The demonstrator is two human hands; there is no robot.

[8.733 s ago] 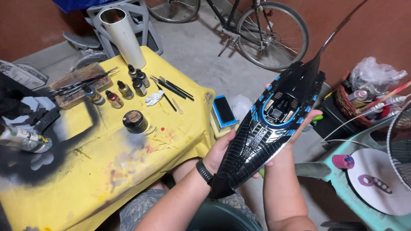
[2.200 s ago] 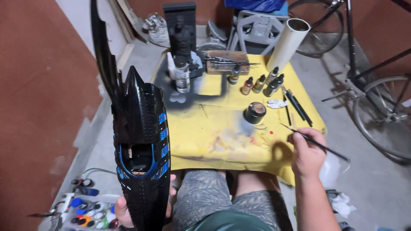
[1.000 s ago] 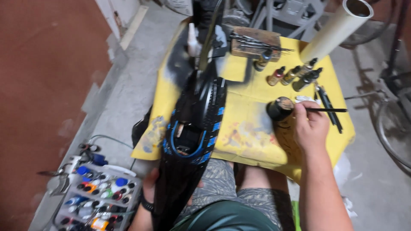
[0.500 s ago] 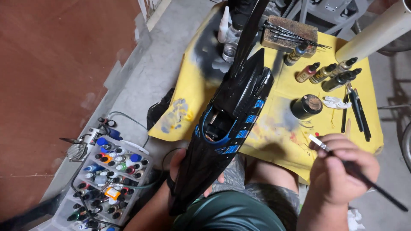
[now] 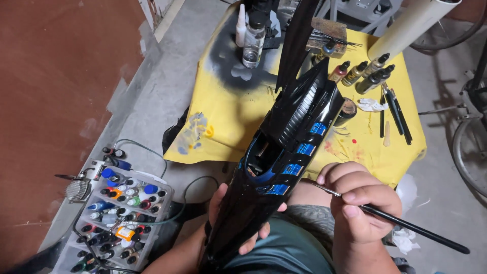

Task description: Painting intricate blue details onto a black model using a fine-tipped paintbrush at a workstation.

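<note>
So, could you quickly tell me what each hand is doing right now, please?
Left hand: closed around the black model car body.
Right hand: holding a thin paintbrush.

A low desk [image 5: 228,116] under a paint-stained yellow cover carries a clear bottle [image 5: 252,40] on a black sprayed patch at its far left, a row of small paint bottles [image 5: 362,73] at the far right, and dark brushes [image 5: 395,109] beside a white tissue [image 5: 371,105] further right. A small dark jar [image 5: 347,109] stands near the middle. On the concrete floor [image 5: 152,91] to the left lies a clear box of paint bottles [image 5: 114,218].
</note>
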